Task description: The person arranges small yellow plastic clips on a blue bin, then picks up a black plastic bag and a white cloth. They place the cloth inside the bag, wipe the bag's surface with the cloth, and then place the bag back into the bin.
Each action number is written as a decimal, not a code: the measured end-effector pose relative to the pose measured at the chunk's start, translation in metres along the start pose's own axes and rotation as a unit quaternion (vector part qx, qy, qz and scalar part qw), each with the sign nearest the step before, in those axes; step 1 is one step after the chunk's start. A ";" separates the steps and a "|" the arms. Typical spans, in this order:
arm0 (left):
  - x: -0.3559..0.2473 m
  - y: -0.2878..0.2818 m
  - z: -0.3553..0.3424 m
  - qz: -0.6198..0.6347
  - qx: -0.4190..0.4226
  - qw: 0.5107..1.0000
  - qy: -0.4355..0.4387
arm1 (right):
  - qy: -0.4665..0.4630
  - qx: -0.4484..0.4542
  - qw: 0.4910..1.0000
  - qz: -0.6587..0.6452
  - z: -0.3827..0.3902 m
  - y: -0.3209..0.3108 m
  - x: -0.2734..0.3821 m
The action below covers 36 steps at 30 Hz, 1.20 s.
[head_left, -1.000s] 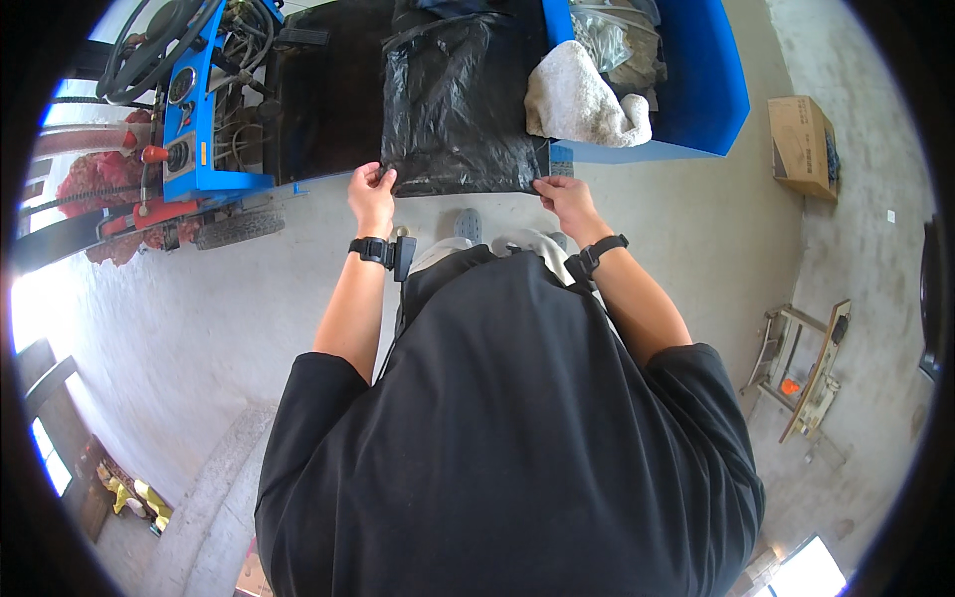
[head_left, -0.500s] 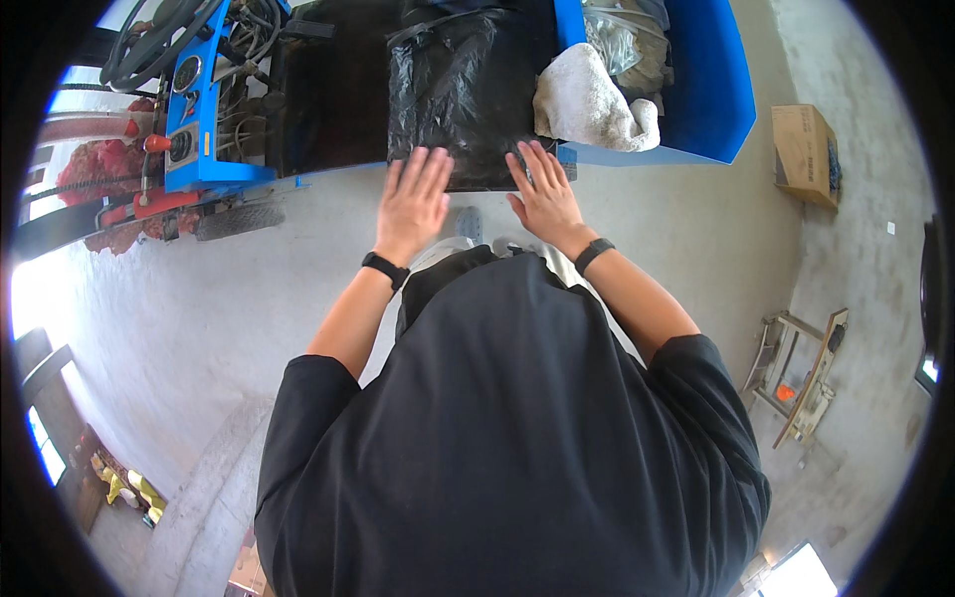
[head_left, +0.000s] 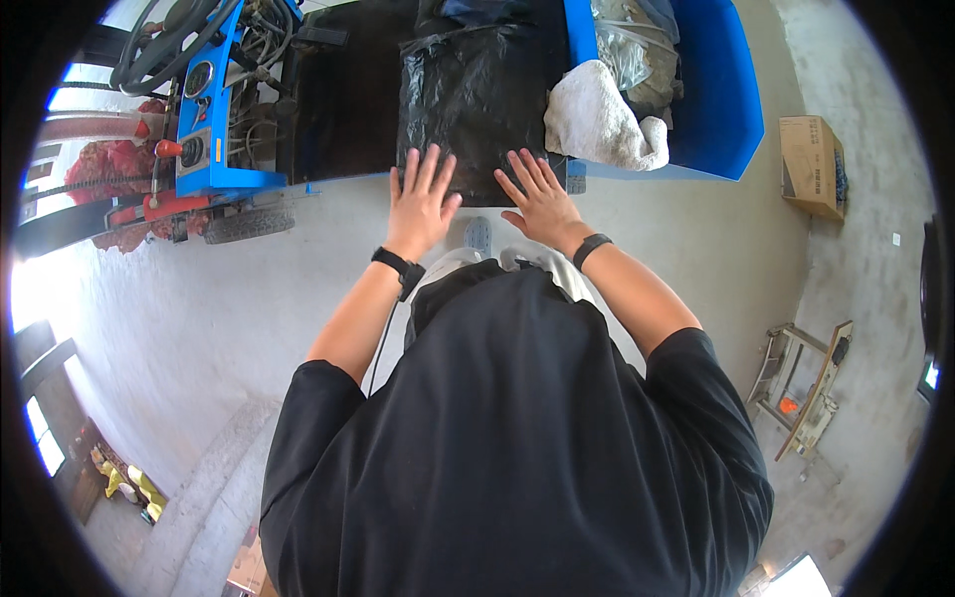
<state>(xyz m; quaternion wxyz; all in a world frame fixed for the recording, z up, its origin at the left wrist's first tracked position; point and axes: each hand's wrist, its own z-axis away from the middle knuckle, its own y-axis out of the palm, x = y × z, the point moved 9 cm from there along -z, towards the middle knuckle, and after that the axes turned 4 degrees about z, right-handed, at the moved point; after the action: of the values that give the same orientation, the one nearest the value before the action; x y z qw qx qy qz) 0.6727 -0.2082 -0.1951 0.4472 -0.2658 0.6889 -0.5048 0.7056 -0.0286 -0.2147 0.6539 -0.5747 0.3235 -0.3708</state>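
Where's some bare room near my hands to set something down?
The dark surface between the cables and the black bag looks bare; so does the blue bin, on its right. Crowded: the bin's left, with clear plastic and white cloth.

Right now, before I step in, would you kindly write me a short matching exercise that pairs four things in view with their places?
Things:
1. Crinkled black plastic bag
2. Off-white cloth
3. Brown cardboard box
4. Rounded red knob

Places:
A. Off to the right of the open blue bin
B. At the blue gauge panel, on the left side
C. Under the spread fingers of the left hand and the right hand
D. Draped over the near left corner of the bin

Right pairs: 1-C, 2-D, 3-A, 4-B.
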 end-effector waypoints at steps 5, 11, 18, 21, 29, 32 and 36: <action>0.083 -0.033 -0.079 0.160 -0.116 0.977 -0.080 | 0.035 0.007 0.999 0.004 -0.016 0.011 -0.009; 0.133 -0.031 -0.177 0.109 -0.072 0.986 -0.106 | 0.059 0.121 0.991 -0.011 -0.024 0.031 -0.011; 0.150 -0.024 -0.241 0.193 -0.119 0.974 -0.022 | 0.071 0.233 0.968 -0.053 -0.023 0.054 -0.010; 0.141 -0.039 -0.243 0.177 -0.131 0.975 -0.023 | 0.037 0.251 0.967 -0.018 -0.026 0.045 -0.011; 0.174 -0.030 -0.247 0.254 -0.196 0.943 -0.090 | 0.041 0.276 0.960 0.029 -0.025 0.031 -0.015; 0.215 -0.018 -0.255 0.338 -0.147 0.912 -0.180 | 0.035 0.272 0.961 0.027 -0.028 0.024 -0.014; 0.249 -0.002 -0.275 0.484 0.059 0.841 -0.236 | 0.041 0.267 0.963 0.009 -0.026 0.031 -0.015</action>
<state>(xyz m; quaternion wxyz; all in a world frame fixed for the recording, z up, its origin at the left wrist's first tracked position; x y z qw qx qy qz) 0.3146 -0.2870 -0.2549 0.7984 0.0171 0.5725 -0.1857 0.6792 -0.0274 -0.2490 0.7731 -0.3604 0.2442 -0.4613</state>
